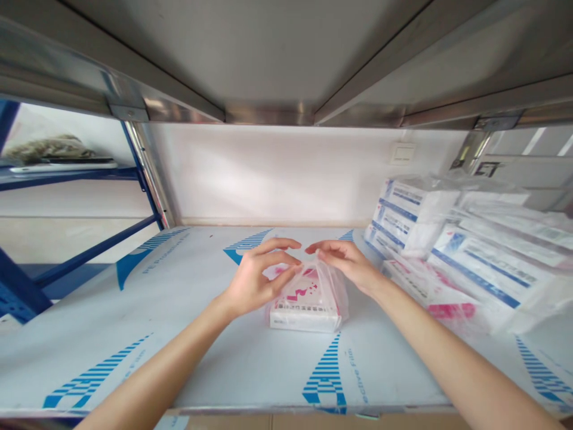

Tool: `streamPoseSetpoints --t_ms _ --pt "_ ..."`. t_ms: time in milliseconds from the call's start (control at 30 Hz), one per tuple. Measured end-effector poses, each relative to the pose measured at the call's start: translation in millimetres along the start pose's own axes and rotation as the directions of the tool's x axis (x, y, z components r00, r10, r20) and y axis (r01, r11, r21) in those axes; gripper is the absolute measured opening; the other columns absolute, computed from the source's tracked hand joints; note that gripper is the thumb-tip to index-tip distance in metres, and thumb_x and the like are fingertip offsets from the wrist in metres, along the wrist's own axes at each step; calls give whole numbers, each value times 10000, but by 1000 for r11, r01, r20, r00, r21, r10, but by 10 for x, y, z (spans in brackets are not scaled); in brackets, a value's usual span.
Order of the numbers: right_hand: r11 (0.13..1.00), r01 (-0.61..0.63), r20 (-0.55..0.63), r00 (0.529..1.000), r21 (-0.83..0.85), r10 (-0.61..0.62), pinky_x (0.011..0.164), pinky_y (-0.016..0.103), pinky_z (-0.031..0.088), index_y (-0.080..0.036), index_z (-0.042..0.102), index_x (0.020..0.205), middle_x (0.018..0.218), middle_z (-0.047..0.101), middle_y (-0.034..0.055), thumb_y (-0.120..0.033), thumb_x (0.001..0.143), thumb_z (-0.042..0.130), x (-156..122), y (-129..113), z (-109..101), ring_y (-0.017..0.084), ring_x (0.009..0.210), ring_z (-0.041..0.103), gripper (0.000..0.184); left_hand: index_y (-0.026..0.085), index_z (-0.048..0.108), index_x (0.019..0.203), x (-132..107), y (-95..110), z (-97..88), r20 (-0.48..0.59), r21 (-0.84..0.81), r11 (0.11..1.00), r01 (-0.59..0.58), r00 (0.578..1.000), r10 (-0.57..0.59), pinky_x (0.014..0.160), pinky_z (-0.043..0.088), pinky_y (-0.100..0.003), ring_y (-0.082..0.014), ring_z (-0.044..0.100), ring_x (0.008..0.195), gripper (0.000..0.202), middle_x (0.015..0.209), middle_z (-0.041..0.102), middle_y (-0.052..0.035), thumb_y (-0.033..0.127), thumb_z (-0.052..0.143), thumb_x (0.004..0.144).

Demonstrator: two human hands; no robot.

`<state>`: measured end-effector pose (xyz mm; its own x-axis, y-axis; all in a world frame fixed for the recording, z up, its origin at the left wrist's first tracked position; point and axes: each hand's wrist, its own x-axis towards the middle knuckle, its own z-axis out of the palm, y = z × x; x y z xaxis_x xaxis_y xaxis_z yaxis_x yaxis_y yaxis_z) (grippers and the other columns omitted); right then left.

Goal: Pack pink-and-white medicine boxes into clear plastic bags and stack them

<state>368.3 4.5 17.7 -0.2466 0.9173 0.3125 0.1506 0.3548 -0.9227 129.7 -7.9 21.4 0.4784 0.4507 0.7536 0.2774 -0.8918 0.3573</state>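
Carefully, two bare hands work over a pink-and-white box (308, 316) in a clear plastic bag (339, 286), lying flat on a shelf (215, 370) covered in blue-printed protective film, between 5 and 6 o'clock from the middle of the view. The left hand (259, 278), at the box's 10 o'clock, is loosely open, its fingers curved and its thumb beside the bag, gripping nothing visible. The right hand (351, 266), between 1 and 2 o'clock, has thumb and fingertips close together at the bag's top; whether they pinch the film cannot be told. At 3 o'clock lies a pink-and-white packet (425, 289), partly beneath plastic-wrapped white-and-blue cartons (483, 272) stacked toward 2 o'clock. A wall switch (403, 153) shows at 1 o'clock. A metal shelf (268, 60) spans overhead at 12, and a blue rack (22, 280) stands at 9, with a flat white object (62, 168) resting on it toward 10.
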Motion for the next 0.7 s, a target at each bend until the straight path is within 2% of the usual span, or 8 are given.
streamPoseSetpoints --t_ms 67,167,267,333,400,567,633,700 --pt "995 -94 62 994 -13 95 919 369 489 -188 772 808 1128 747 102 -508 750 770 -6 3 -101 212 983 675 325 206 730 849 -91 66 -80 106 -38 997 67 992 -63 959 514 -400 -235 648 1094 123 1171 689 -97 237 626 908" --pt "977 -204 120 970 -64 210 917 375 477 -170 771 953 1083 752 113 -521 778 736 -25 80 -232 217 967 671 394 198 703 823 -306 115 -196 227 -65 984 168 963 -149 974 501 -407 -238 630 1114 118 1169 682 -96 226 621 903" --pt "952 -106 84 987 -288 135 896 386 467 -178 749 878 1018 745 96 -531 819 679 -63 231 -282 237 966 652 365 194 665 797 -525 115 -302 245 -56 968 243 944 -222 990 483 -427 -244 616 1121 139 1194 668 -96 248 609 912" --pt "896 -24 69 996 -444 61 846 380 469 -182 718 816 955 729 81 -512 854 636 -116 316 -270 239 918 640 343 191 655 789 -632 96 -365 263 -52 958 283 929 -261 984 481 -434 -246 614 1114 164 1197 664 -93 268 595 921" --pt "856 0 73 996 -518 43 789 363 471 -182 684 801 861 698 56 -494 891 587 -198 346 -246 222 834 625 339 183 648 782 -699 68 -412 283 -64 941 334 910 -303 955 495 -416 -248 618 1097 193 1180 670 -95 295 585 927" --pt "859 8 205 972 -512 114 750 344 487 -203 493 627 760 607 16 -506 899 564 -474 138 -250 197 778 603 414 181 653 848 -765 -33 -400 295 -141 869 474 858 -420 870 523 -335 -233 654 977 239 1038 709 -89 377 551 940" --pt "887 -20 221 966 -461 136 791 363 517 -212 477 663 852 636 32 -498 830 664 -552 10 -260 230 893 640 380 186 667 917 -789 -63 -359 268 -139 851 506 847 -460 872 519 -328 -226 664 934 270 987 721 -76 399 505 956" --pt "907 -23 150 984 -421 95 905 410 523 -228 547 824 1047 658 66 -494 786 720 -576 -100 -237 269 1090 627 320 190 670 1037 -811 -71 -324 254 -112 842 528 834 -489 869 515 -330 -229 674 906 304 953 734 -66 416 481 961"
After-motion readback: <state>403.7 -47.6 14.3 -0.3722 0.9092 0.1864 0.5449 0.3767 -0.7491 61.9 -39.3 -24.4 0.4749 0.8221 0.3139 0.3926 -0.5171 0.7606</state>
